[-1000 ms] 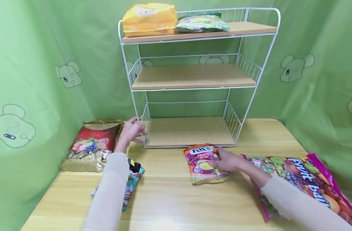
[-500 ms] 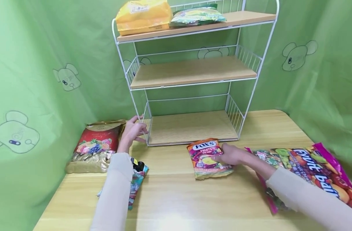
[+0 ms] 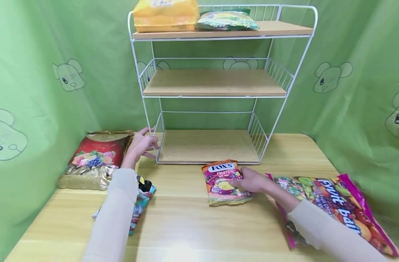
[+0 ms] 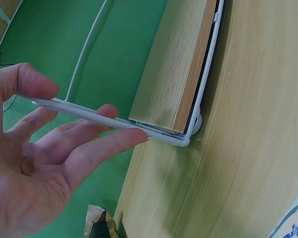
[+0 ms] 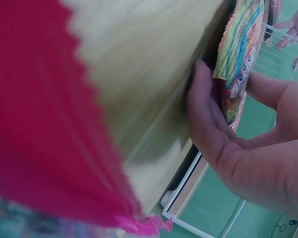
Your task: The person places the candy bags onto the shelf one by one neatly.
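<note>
My left hand [image 3: 141, 145] holds the lower front left post of a three-tier white wire rack [image 3: 216, 83] with wooden boards. In the left wrist view, the thumb lies on one side of the white post [image 4: 97, 117] and the fingers on the other. In front of the bottom board, my right hand [image 3: 250, 180] grips the right edge of an orange and purple Fox's fruit candy bag [image 3: 219, 178], printed side up. From the right wrist, the bag's crimped edge [image 5: 238, 42] shows between thumb and fingers, the fingers reaching under it close over the table.
Right, a large pink-edged candy bag [image 3: 337, 203] lies partly under the right forearm. A red and gold candy bag [image 3: 94, 160] stands at left. Teal packs [image 3: 141, 205] are partly hidden by the left sleeve. Yellow [image 3: 166, 16] and green [image 3: 227, 21] bags sit on the top tier.
The head view tilted and swung back, shifting everything in frame. Both hands keep their holds, and the candy bag stays in nearly the same spot before the rack.
</note>
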Tool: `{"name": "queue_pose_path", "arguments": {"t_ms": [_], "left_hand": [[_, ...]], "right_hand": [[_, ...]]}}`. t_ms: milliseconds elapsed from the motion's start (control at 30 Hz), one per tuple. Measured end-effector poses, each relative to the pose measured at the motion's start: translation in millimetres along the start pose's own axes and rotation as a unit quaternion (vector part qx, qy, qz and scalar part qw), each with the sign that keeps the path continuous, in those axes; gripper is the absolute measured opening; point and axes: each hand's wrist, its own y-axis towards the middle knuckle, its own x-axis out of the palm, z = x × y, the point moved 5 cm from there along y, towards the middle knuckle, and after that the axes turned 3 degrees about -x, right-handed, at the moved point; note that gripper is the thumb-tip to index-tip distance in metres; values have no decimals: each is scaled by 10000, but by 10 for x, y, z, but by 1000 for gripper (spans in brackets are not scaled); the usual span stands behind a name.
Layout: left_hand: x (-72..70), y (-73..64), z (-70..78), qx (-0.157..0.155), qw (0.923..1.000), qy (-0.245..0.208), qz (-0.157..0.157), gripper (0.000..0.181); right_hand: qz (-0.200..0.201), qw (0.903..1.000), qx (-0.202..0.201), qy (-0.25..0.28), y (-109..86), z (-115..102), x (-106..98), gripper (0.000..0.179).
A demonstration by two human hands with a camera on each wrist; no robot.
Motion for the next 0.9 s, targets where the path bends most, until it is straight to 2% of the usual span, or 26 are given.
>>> {"name": "queue_pose_path", "arguments": {"t_ms": [267,500,733,900], "left_hand": [[-80,-28,7,-33,10000,30,51,76],[-9,8,-26,-28,10000,-52,7,75],[-10,20,-26,-17,9999,-111,60,75],[-14,20,-33,-3,10000,-56,61,76]], "right_hand": [[-89,9991,-11,413,22,-44,60,68],[-69,9961,156,870,-63,-3,37,62],[303,9994,-112,80,-82,-41,-34,68],[418,9986,-79,305,-91,-48,-29,69]]}}
